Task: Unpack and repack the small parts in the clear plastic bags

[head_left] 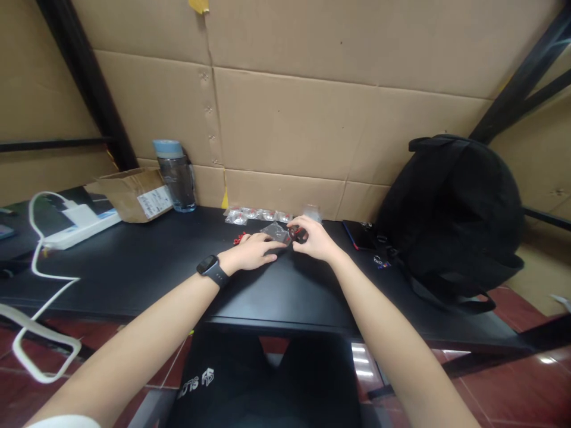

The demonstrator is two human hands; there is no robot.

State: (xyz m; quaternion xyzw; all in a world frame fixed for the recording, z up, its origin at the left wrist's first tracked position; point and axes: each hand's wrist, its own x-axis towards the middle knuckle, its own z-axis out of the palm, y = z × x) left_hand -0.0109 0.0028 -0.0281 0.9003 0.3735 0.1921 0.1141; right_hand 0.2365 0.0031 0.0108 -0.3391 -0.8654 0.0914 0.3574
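Note:
My left hand [255,249], with a black watch [213,270] on the wrist, lies on the black table [147,261], its fingers flat on a small clear plastic bag [274,230]. My right hand [312,238] is beside it, fingers curled in a pinch on a small red and black piece [296,233] at the bag's edge. Several small red pieces [239,239] lie just left of my left hand. A row of small clear bags [256,214] with red parts lies behind both hands by the cardboard wall.
A black backpack [450,214] stands at the right, with a dark phone [360,235] and small rings [380,261] beside it. At the left stand a blue-lidded bottle [175,175], an open cardboard box [134,193], and a white power strip [80,226] with a looping cable [38,267].

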